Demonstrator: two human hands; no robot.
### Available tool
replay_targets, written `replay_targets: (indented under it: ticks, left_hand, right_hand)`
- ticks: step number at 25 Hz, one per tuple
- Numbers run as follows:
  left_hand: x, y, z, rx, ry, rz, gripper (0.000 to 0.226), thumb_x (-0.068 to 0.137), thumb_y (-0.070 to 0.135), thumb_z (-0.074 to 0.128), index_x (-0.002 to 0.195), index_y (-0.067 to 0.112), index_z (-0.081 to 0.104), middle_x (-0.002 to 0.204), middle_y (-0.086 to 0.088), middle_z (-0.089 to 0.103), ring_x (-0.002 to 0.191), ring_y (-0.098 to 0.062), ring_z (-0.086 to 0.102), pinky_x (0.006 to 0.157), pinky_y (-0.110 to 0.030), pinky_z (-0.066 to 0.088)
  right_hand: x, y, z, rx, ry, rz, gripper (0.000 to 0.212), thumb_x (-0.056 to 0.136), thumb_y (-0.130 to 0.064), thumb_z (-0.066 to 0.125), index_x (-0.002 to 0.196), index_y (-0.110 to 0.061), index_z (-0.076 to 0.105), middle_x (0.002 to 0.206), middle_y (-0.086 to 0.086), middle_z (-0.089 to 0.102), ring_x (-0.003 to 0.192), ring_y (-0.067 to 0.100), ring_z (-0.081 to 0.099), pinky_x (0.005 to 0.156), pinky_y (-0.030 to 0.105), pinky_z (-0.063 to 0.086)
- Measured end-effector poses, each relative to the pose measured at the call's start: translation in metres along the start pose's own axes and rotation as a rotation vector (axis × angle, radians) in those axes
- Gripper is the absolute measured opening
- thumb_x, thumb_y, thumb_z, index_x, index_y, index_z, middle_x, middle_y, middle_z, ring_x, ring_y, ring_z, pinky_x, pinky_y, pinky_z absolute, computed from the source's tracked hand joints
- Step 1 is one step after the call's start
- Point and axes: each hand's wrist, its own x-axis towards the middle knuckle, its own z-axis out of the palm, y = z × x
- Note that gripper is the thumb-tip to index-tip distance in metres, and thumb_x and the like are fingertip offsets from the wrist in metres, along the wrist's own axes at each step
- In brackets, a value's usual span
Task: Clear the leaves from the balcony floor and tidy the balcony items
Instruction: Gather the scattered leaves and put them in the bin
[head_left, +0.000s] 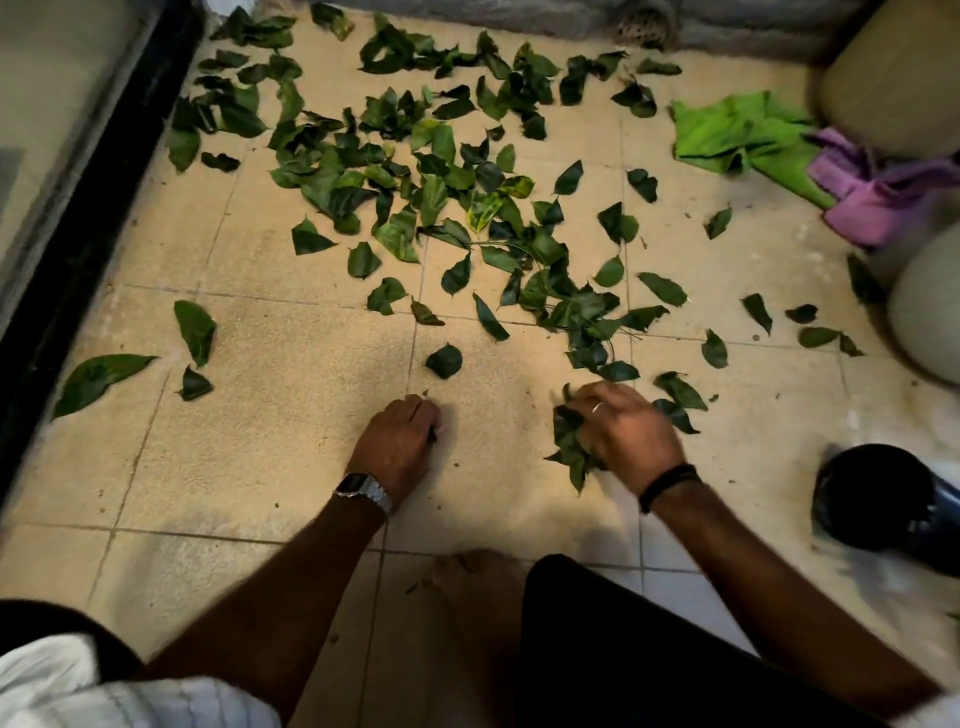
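Most leaves still litter the floor; right hand grips a gathered bunch, left hand curls, pinching a scrap, cloths untidied.

No text, label, brand, number or sign can be read anywhere in the view. The silver metal wristwatch on the left wrist shows only a dark face, too small and dim for any digits or maker's name to be made out.
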Motion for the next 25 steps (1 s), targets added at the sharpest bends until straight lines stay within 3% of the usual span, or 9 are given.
replay_targets:
  ticks: [2,3,5,7,11,15,19,25]
  left_hand:
    - [0.006,0.004,0.001,-0.092,-0.019,0.013,0.016,0.082,0.007,0.068,0.096,0.010,0.061,0.094,-0.013,0.062,0.082,-0.037,0.062,0.072,-0.042,0.053]
    - [0.007,0.006,0.000,-0.118,-0.030,0.028,0.016,0.084,0.016,0.071,0.096,0.010,0.061,0.094,-0.012,0.062,0.084,-0.034,0.061,0.074,-0.041,0.052]
    - [0.001,0.009,-0.005,-0.113,-0.049,0.048,0.039,0.088,0.048,0.065,0.100,0.011,0.061,0.095,-0.009,0.059,0.084,-0.026,0.055,0.073,-0.037,0.049]
    - [-0.008,0.004,-0.007,-0.082,-0.005,0.034,0.055,0.085,0.062,0.060,0.104,0.010,0.061,0.097,-0.007,0.057,0.085,-0.022,0.052,0.073,-0.035,0.047]
    - [-0.003,-0.002,-0.002,-0.114,0.056,-0.025,0.051,0.089,0.059,0.049,0.088,0.010,0.061,0.085,-0.006,0.055,0.078,-0.024,0.050,0.070,-0.034,0.040]
    - [0.005,-0.001,-0.003,-0.129,0.042,-0.091,0.047,0.088,0.057,0.052,0.081,0.011,0.060,0.081,-0.005,0.056,0.076,-0.023,0.051,0.068,-0.035,0.042]
    - [0.021,0.016,-0.001,-0.167,0.160,-0.231,0.033,0.096,0.036,0.056,0.092,0.003,0.062,0.088,-0.017,0.061,0.081,-0.035,0.057,0.070,-0.043,0.046]
    - [0.059,0.052,-0.008,-0.473,0.284,-0.564,0.031,0.102,0.036,0.051,0.095,0.007,0.060,0.080,-0.004,0.059,0.073,-0.023,0.054,0.064,-0.028,0.034]
  right_hand:
    - [-0.006,0.036,-0.023,-0.033,0.026,0.128,0.039,0.073,0.009,0.074,0.109,-0.007,0.073,0.110,0.015,0.069,0.095,0.033,0.067,0.082,0.042,0.059]
    - [-0.014,0.049,-0.032,-0.045,0.035,0.162,0.038,0.073,0.011,0.074,0.108,-0.005,0.073,0.109,0.017,0.069,0.095,0.034,0.066,0.084,0.043,0.057]
    - [-0.038,0.070,-0.038,-0.081,0.044,0.226,0.036,0.076,0.011,0.073,0.109,-0.002,0.072,0.110,0.017,0.068,0.096,0.035,0.066,0.085,0.041,0.056]
    - [-0.067,0.082,-0.032,-0.082,0.032,0.320,0.032,0.080,0.008,0.071,0.110,-0.002,0.072,0.113,0.016,0.068,0.097,0.034,0.065,0.084,0.038,0.055]
    - [-0.114,0.090,-0.001,-0.025,-0.017,0.371,0.027,0.089,-0.007,0.067,0.115,-0.007,0.071,0.118,0.012,0.066,0.098,0.030,0.065,0.081,0.033,0.054]
    - [-0.137,0.077,0.016,0.018,-0.022,0.367,0.039,0.094,-0.033,0.057,0.122,-0.008,0.067,0.124,0.009,0.064,0.108,0.026,0.060,0.090,0.034,0.052]
    - [-0.135,0.074,0.018,0.049,0.034,0.381,0.024,0.095,-0.011,0.063,0.115,-0.004,0.071,0.114,0.012,0.070,0.102,0.028,0.066,0.089,0.034,0.054]
    - [-0.132,0.076,0.016,0.011,0.070,0.314,0.030,0.078,0.002,0.079,0.107,-0.001,0.074,0.106,0.015,0.073,0.093,0.031,0.071,0.081,0.038,0.058]
